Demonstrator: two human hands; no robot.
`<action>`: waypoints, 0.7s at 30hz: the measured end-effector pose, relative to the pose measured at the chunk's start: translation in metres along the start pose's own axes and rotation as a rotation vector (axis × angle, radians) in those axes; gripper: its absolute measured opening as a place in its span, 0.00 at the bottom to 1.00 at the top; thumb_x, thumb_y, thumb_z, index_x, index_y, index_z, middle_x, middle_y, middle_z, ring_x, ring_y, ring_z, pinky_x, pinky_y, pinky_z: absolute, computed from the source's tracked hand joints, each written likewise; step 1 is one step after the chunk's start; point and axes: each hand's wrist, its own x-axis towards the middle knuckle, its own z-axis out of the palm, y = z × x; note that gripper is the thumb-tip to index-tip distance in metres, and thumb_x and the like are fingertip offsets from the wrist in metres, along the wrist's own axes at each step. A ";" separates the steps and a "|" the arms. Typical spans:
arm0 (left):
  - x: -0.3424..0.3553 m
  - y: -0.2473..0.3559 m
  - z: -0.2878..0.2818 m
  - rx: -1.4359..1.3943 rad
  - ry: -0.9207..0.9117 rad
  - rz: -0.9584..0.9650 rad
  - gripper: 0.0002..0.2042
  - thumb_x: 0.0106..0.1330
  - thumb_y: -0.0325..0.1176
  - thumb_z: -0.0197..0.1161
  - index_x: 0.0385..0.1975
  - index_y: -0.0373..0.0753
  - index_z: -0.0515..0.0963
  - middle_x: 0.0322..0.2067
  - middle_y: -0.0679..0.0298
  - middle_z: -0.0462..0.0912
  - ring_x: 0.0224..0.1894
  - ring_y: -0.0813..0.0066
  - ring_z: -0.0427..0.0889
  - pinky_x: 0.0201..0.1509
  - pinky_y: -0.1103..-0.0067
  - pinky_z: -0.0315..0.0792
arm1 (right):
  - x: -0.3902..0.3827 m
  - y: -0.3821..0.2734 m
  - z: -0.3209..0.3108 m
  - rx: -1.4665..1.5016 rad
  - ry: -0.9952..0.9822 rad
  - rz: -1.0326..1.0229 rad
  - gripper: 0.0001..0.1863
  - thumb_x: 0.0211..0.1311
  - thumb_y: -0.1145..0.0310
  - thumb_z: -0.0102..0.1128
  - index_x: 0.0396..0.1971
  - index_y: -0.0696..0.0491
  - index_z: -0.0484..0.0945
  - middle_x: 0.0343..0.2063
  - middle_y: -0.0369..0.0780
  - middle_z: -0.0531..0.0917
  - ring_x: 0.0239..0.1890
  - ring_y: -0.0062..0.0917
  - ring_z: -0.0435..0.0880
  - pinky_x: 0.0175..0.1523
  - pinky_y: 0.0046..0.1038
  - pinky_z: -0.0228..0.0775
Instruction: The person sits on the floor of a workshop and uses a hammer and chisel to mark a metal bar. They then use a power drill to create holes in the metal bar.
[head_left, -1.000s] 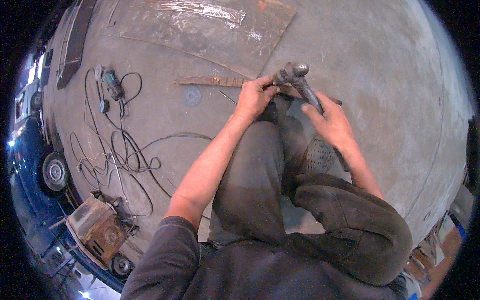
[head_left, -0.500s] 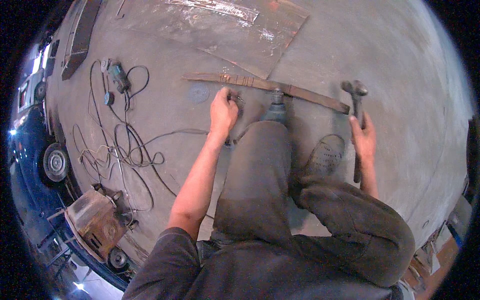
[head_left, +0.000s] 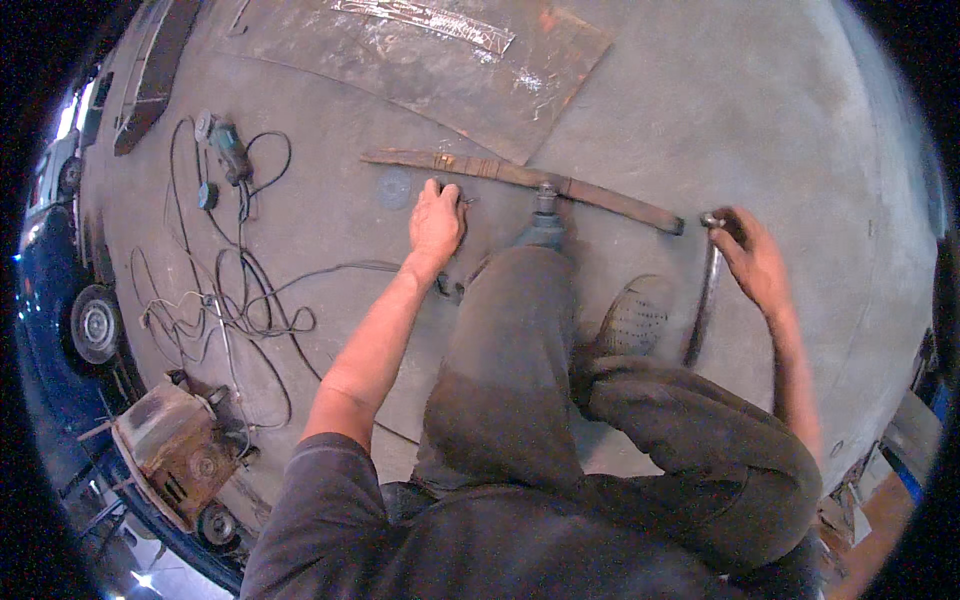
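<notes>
My left hand [head_left: 437,225] is closed just above the floor, near the left half of a long brown bar [head_left: 610,203]. A bit of something small and dark shows by its fingers, too little to name. My right hand [head_left: 752,258] grips a hammer [head_left: 705,290] at its metal head, with the handle hanging down toward my knee. That hand is just beyond the bar's right end. Touching or close to the bar's middle is the chuck of a blue-green power drill [head_left: 543,228], its body partly hidden by my left knee.
A round grey disc [head_left: 394,187] lies left of my left hand. Farther left are an angle grinder [head_left: 229,150], tangled cables [head_left: 255,290] and a rusty wheeled machine [head_left: 180,450]. A metal sheet [head_left: 470,90] lies ahead; a vehicle wheel [head_left: 97,323] stands at the left edge.
My right hand has shifted from the hammer's handle up to its head, and the hammer has dropped lower. My left hand has turned slightly, knuckles up. The whole view has shifted a little.
</notes>
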 end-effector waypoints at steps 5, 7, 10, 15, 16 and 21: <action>-0.024 -0.014 -0.018 -0.322 -0.038 -0.229 0.11 0.70 0.36 0.58 0.43 0.35 0.74 0.43 0.43 0.82 0.48 0.43 0.81 0.51 0.57 0.74 | 0.050 -0.099 -0.012 -0.291 -0.487 -0.299 0.25 0.65 0.50 0.62 0.50 0.56 0.81 0.42 0.48 0.85 0.46 0.37 0.84 0.54 0.39 0.74; -0.021 0.001 -0.023 -0.497 0.017 -0.258 0.14 0.70 0.35 0.57 0.49 0.32 0.75 0.40 0.46 0.85 0.41 0.52 0.85 0.48 0.64 0.76 | 0.082 -0.098 0.028 -0.362 -0.685 -0.184 0.29 0.62 0.44 0.63 0.48 0.56 0.83 0.38 0.47 0.85 0.42 0.36 0.84 0.51 0.39 0.75; -0.001 0.036 -0.026 -0.926 0.005 -0.284 0.19 0.69 0.34 0.59 0.56 0.29 0.74 0.38 0.52 0.85 0.36 0.64 0.84 0.43 0.70 0.77 | 0.100 -0.096 0.101 -0.267 -0.857 0.142 0.35 0.59 0.38 0.65 0.49 0.56 0.84 0.38 0.46 0.86 0.40 0.37 0.84 0.49 0.41 0.76; 0.028 0.088 -0.062 -1.058 -0.020 -0.121 0.15 0.65 0.31 0.63 0.48 0.28 0.80 0.31 0.58 0.85 0.31 0.76 0.82 0.37 0.76 0.76 | 0.073 -0.083 0.250 0.554 -0.055 0.416 0.43 0.52 0.36 0.70 0.54 0.60 0.80 0.48 0.53 0.85 0.53 0.44 0.82 0.59 0.42 0.72; 0.031 0.086 -0.063 -1.057 -0.045 -0.097 0.14 0.65 0.31 0.63 0.46 0.28 0.81 0.30 0.59 0.85 0.30 0.77 0.82 0.36 0.76 0.76 | 0.061 -0.098 0.261 0.693 -0.004 0.483 0.43 0.52 0.37 0.71 0.56 0.60 0.79 0.50 0.53 0.84 0.55 0.45 0.81 0.61 0.42 0.71; 0.051 0.103 -0.043 -1.000 -0.122 -0.052 0.13 0.65 0.30 0.63 0.44 0.29 0.81 0.27 0.62 0.84 0.27 0.77 0.81 0.35 0.78 0.76 | 0.062 -0.108 0.266 0.920 -0.011 0.381 0.39 0.54 0.42 0.71 0.55 0.61 0.80 0.54 0.50 0.84 0.56 0.42 0.81 0.61 0.38 0.71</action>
